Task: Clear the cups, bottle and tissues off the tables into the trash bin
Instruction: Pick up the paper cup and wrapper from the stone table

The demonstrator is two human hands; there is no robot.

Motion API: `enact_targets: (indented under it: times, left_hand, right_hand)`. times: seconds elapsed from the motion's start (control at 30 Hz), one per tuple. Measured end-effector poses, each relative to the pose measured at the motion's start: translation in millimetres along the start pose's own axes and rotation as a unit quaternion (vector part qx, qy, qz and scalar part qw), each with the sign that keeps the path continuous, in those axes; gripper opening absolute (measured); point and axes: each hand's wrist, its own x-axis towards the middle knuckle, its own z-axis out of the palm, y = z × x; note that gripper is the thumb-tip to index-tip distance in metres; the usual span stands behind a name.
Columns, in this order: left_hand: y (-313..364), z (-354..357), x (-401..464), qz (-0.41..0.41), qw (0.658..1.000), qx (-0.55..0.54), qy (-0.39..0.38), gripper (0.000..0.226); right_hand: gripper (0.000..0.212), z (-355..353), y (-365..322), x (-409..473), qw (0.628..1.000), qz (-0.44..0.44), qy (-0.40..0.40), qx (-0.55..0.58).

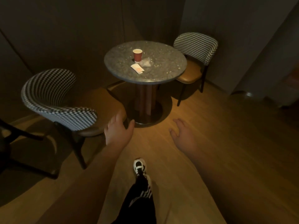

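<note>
On the round stone-topped table point(169, 68), toward the far middle of the dim room, stood a red paper cup point(137, 55), upright and open at the top. Just near of it lay a flat white tissue packet point(137, 68), and beside that, to the right, a crumpled clear wrapper point(145, 62), close to the cup's base. Two chairs with houndstooth backs flanked the table: one chair point(53, 101) at near left, its tan seat turned toward the pedestal, the other chair point(196, 46) at far right, tucked partly under the tabletop. Both bare arms reached forward over the wooden floor point(210, 126), well short of the table. The left hand point(116, 131) was spread loosely, fingers relaxed, holding nothing. The right hand point(182, 135) was likewise slack and empty. Below them a black-and-white sneaker point(140, 167) stepped forward.
</note>
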Motion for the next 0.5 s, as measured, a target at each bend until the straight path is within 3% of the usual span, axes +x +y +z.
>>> enact_targets:
  times: [0.3,0.5]
  left_hand:
    - [11.7,71.0,331.5,-0.025,0.999,-0.046,0.003,0.07]
    - [22.5,94.1,454.8,-0.047,0.998,-0.037,-0.006,0.069]
  right_hand:
    - [0.051,40.9,-6.1,337.6,1.0,-0.005,-0.018,-0.017]
    - [0.051,57.8,-21.2,478.1,0.997,-0.011,-0.079,-0.018]
